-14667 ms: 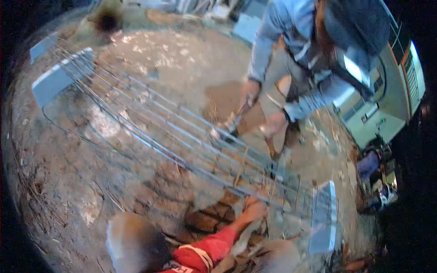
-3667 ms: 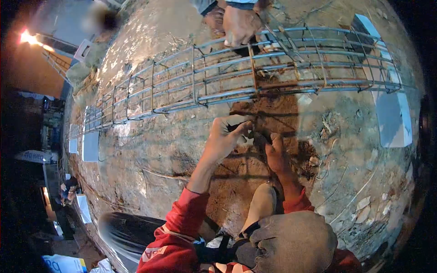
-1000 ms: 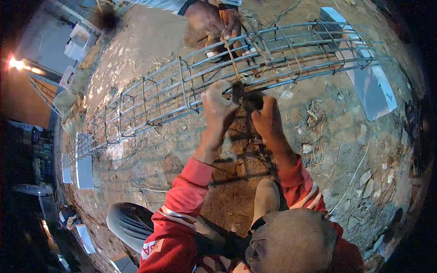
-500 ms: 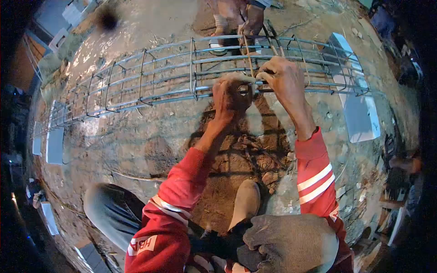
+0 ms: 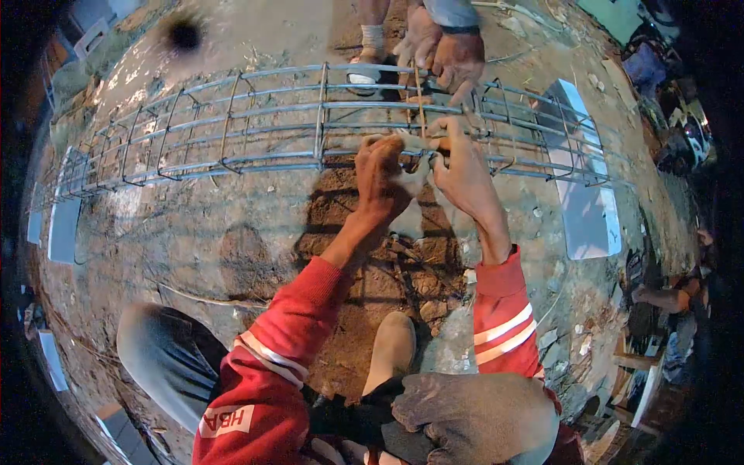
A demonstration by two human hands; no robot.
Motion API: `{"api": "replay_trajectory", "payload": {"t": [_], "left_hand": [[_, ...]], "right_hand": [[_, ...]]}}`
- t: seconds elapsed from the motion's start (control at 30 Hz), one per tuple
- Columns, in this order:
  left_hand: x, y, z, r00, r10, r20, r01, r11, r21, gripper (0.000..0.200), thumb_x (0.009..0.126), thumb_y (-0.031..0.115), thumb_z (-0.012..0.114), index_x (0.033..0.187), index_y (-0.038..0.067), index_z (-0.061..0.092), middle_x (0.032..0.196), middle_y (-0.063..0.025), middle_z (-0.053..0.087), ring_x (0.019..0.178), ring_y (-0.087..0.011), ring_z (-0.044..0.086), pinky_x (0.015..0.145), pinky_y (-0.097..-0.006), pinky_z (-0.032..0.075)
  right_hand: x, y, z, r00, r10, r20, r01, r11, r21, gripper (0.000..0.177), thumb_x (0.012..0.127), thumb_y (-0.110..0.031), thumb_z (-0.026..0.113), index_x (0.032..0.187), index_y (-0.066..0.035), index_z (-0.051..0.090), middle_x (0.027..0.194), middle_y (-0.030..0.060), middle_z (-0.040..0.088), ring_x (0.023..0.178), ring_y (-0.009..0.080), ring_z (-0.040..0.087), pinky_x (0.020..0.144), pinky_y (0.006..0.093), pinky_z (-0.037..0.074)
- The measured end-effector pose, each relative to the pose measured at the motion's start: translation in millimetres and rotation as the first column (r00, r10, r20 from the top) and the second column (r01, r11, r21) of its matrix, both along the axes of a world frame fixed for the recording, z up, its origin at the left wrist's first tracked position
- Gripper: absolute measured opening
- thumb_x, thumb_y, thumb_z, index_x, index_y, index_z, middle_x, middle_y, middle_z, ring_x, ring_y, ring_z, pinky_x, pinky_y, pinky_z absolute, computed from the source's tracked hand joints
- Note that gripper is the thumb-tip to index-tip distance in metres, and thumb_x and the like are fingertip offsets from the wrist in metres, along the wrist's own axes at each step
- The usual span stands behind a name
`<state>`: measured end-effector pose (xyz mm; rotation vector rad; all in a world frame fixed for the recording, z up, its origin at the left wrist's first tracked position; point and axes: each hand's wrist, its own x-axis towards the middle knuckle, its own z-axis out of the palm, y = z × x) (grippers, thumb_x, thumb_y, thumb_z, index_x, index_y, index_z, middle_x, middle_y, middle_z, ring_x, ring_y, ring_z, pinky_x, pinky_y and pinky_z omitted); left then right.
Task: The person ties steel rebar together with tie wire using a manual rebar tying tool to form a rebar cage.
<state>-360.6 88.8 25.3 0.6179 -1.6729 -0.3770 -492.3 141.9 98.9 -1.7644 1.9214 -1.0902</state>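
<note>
A long rebar cage [image 5: 271, 164] of grey lengthwise bars and square stirrups lies across the view in front of me. My left hand [image 5: 380, 177] is closed at its near bars, thumb and forefinger reaching to a brownish stirrup [image 5: 420, 97]. On the other side of that joint, my right hand [image 5: 469, 178] has its forefinger bent forward and its thumb close to the bar. Whatever small thing the fingertips grip is hidden. Beyond the cage, another person's hands [image 5: 446, 48] are close to the same stirrup.
White blocks stand under the cage at the right [image 5: 585, 205] and left [image 5: 65, 225]. Muddy ground with a patch of dug brown soil [image 5: 341, 213] lies below. My shoe [image 5: 393, 341] rests near the soil. Timber and debris [image 5: 639, 372] lie at the right edge.
My view has shifted, so the cage sits slightly farther left. My right forefinger has lifted from its earlier pinch. The other person's hands have come lower, nearer the cage.
</note>
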Motion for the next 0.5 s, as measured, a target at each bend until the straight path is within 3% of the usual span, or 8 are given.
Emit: {"api": "replay_trajectory", "payload": {"t": [0.07, 0.1, 0.2, 0.27, 0.3, 0.4, 0.43, 0.5], "left_hand": [[-5, -3, -1, 0.995, -0.020, 0.098, 0.013, 0.997, 0.075, 0.042, 0.061, 0.016, 0.081, 0.097, 0.006, 0.061, 0.091, -0.0115, 0.063, 0.087, -0.0319, 0.060, 0.080, -0.0427, 0.044], [-13, -7, -14, 1.000, 0.008, -0.024, -0.006, 0.996, 0.093, 0.036, 0.060, 0.017, 0.080, 0.090, 0.007, 0.063, 0.086, -0.0111, 0.063, 0.084, -0.0323, 0.060, 0.079, -0.0419, 0.045], [-2, 3, 11, 0.996, 0.082, -0.040, -0.079, 0.994, 0.075, 0.023, 0.061, 0.019, 0.076, 0.080, 0.009, 0.066, 0.078, -0.0108, 0.064, 0.080, -0.0332, 0.060, 0.078, -0.0409, 0.045], [1, 0, 10, 0.995, 0.002, -0.103, -0.002, 1.000, -0.006, 0.026, 0.061, 0.020, 0.075, 0.083, 0.009, 0.066, 0.082, -0.0105, 0.065, 0.081, -0.0333, 0.060, 0.080, -0.0418, 0.045], [-2, -7, 5, 0.994, -0.077, 0.079, 0.062, 0.983, 0.175, 0.026, 0.061, 0.020, 0.075, 0.083, 0.009, 0.066, 0.083, -0.0102, 0.065, 0.084, -0.0335, 0.059, 0.083, -0.0414, 0.044], [-4, -9, -9, 0.995, -0.065, 0.073, 0.051, 0.983, 0.179, 0.028, 0.061, 0.021, 0.076, 0.085, 0.009, 0.065, 0.085, -0.0100, 0.064, 0.086, -0.0325, 0.059, 0.084, -0.0415, 0.043], [-10, 0, -10, 0.965, 0.054, -0.258, -0.055, 0.998, 0.004, 0.031, 0.062, 0.019, 0.078, 0.089, 0.010, 0.064, 0.087, -0.0082, 0.063, 0.088, -0.0320, 0.058, 0.085, -0.0432, 0.043], [-10, 1, -5, 0.982, 0.093, -0.164, -0.094, 0.996, 0.001, 0.032, 0.063, 0.018, 0.078, 0.090, 0.009, 0.063, 0.088, -0.0080, 0.063, 0.088, -0.0317, 0.059, 0.084, -0.0435, 0.043]], "right_hand": [[5, 2, -8, 0.995, -0.077, -0.059, 0.070, 0.991, -0.113, 0.021, 0.079, 0.003, 0.060, 0.099, -0.001, 0.057, 0.094, 0.0204, 0.065, 0.088, 0.0381, 0.063, 0.077, 0.0428, 0.048], [7, 4, -16, 0.983, -0.152, -0.101, 0.126, 0.966, -0.225, 0.022, 0.079, 0.003, 0.060, 0.100, -0.002, 0.056, 0.096, 0.0196, 0.065, 0.090, 0.0375, 0.063, 0.078, 0.0431, 0.047], [13, 32, -53, 0.921, -0.309, -0.239, 0.185, 0.883, -0.431, 0.033, 0.075, 0.001, 0.061, 0.107, -0.002, 0.051, 0.095, 0.0193, 0.060, 0.094, 0.0400, 0.056, 0.084, 0.0472, 0.043], [15, 36, -74, 0.944, -0.296, -0.150, 0.231, 0.910, -0.344, 0.031, 0.076, -0.001, 0.061, 0.107, -0.001, 0.053, 0.097, 0.0174, 0.058, 0.096, 0.0398, 0.053, 0.087, 0.0490, 0.041], [19, 32, -75, 0.923, -0.313, -0.222, 0.203, 0.889, -0.411, 0.028, 0.077, -0.002, 0.060, 0.105, 0.000, 0.054, 0.098, 0.0175, 0.059, 0.096, 0.0405, 0.053, 0.089, 0.0492, 0.040], [12, 21, -82, 0.886, -0.299, -0.354, 0.079, 0.850, -0.521, 0.019, 0.081, -0.003, 0.057, 0.099, 0.001, 0.059, 0.099, 0.0188, 0.061, 0.096, 0.0415, 0.053, 0.091, 0.0497, 0.038], [7, 18, -81, 0.903, -0.186, -0.386, 0.009, 0.909, -0.416, 0.019, 0.082, -0.005, 0.057, 0.100, 0.001, 0.059, 0.098, 0.0190, 0.061, 0.095, 0.0409, 0.054, 0.090, 0.0485, 0.039], [2, 10, -84, 0.909, -0.063, -0.412, -0.074, 0.948, -0.309, 0.020, 0.083, -0.006, 0.057, 0.101, 0.001, 0.060, 0.097, 0.0192, 0.062, 0.094, 0.0402, 0.054, 0.089, 0.0473, 0.039]]}}
